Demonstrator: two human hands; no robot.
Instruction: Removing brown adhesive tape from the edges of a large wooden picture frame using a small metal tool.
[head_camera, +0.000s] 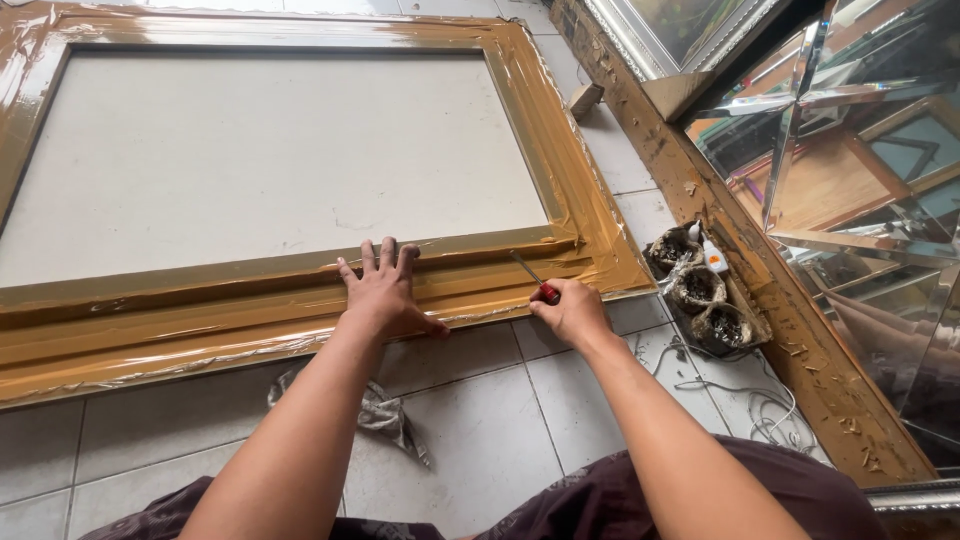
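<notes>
A large brown picture frame, wrapped in clear plastic film, lies flat on the tiled floor with a pale backing board inside it. My left hand presses flat on the frame's near rail, fingers spread. My right hand grips a red-handled screwdriver; its metal tip points at the near rail close to the right corner.
A grey rag lies on the white tiles below my left arm. Several dirty small pots and a white glue bottle sit in a tray to the right. A long wooden beam, white cord and mirrored panels fill the right side.
</notes>
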